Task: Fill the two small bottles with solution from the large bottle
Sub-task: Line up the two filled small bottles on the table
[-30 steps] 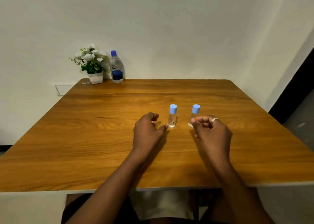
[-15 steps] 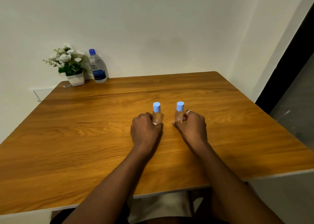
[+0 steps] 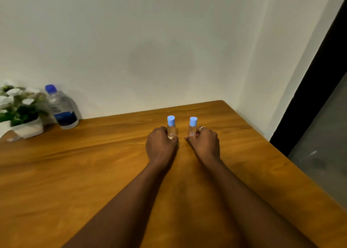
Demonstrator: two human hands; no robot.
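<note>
Two small clear bottles with light blue caps stand upright side by side on the wooden table point(image 3: 75, 172). My left hand point(image 3: 161, 146) is closed around the left small bottle point(image 3: 171, 126). My right hand point(image 3: 204, 144), with a ring on one finger, grips the right small bottle point(image 3: 192, 127). Both lower halves are hidden by my fingers. The large bottle point(image 3: 62, 109), clear with a dark blue cap and blue label, stands capped at the far left by the wall, well away from both hands.
A white pot of white artificial flowers point(image 3: 18, 112) stands just left of the large bottle. The wall runs along the table's far edge. The table's right edge point(image 3: 293, 165) drops to a grey floor beside a dark door frame.
Both hands went from hovering beside the small bottles to gripping them. The camera has moved closer and turned right, so the large bottle and flowers now sit at the left edge.
</note>
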